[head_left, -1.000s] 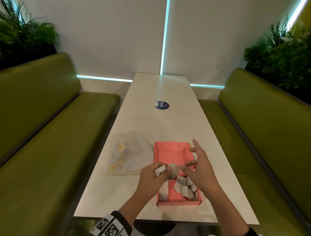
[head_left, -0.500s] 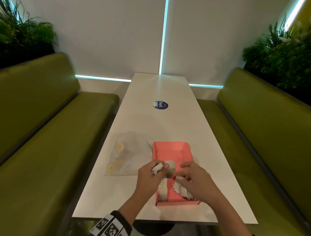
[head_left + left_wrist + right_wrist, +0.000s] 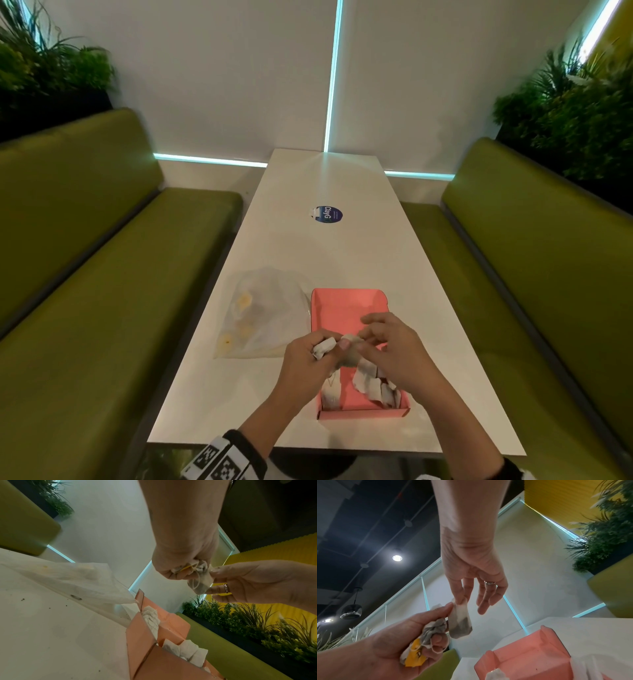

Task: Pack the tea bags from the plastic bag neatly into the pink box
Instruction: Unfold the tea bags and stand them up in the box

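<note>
Right now my left hand [image 3: 308, 359] clutches tea-bag bunch [image 3: 433, 630]; right hand [image 3: 387, 349] pinches one tea bag [image 3: 460, 620]. Risk: tangled strings drag bunch out, spilling beside pink box [image 3: 346, 305].

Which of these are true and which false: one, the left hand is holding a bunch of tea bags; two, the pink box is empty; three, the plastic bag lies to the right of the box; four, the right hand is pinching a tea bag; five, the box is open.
1. The left hand is holding a bunch of tea bags. True.
2. The pink box is empty. False: several tea bags already lie in its near end.
3. The plastic bag lies to the right of the box. False: it lies to the left of it on the table.
4. The right hand is pinching a tea bag. True.
5. The box is open. True.
</note>
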Action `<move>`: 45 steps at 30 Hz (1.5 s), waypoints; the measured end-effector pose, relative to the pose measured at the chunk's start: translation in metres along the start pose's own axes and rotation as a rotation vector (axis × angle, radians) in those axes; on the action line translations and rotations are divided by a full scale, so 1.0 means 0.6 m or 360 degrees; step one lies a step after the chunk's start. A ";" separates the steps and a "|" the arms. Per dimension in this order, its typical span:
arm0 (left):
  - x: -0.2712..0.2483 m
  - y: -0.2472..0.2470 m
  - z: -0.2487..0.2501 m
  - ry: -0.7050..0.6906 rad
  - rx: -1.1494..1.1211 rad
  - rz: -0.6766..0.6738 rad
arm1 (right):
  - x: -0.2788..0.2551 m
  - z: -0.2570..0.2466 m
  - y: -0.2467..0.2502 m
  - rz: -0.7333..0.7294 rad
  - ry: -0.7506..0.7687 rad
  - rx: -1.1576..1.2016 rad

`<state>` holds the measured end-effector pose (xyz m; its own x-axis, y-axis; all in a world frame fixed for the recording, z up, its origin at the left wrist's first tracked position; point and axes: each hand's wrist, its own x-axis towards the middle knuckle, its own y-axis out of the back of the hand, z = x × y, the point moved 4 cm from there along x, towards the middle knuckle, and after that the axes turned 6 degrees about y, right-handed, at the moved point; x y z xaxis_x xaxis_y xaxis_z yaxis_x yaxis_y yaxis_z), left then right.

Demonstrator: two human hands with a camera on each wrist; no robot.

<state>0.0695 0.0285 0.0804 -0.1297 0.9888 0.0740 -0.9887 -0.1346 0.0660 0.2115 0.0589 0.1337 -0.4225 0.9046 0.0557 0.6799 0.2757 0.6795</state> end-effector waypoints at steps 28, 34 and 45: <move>0.006 0.015 -0.013 0.0101 0.0079 -0.0123 | 0.003 0.016 0.038 -0.0143 -0.0156 0.0651; 0.005 0.005 -0.005 -0.0024 0.0264 -0.0136 | -0.009 0.002 0.029 -0.0232 -0.0123 0.0653; 0.009 0.016 0.009 -0.0039 0.0234 0.0284 | -0.033 0.010 -0.016 -0.0493 -0.0110 0.0599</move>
<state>0.0595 0.0318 0.0869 -0.2979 0.9468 0.1218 -0.9284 -0.3170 0.1937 0.2168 0.0405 0.1218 -0.6069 0.7775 -0.1649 0.7034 0.6220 0.3440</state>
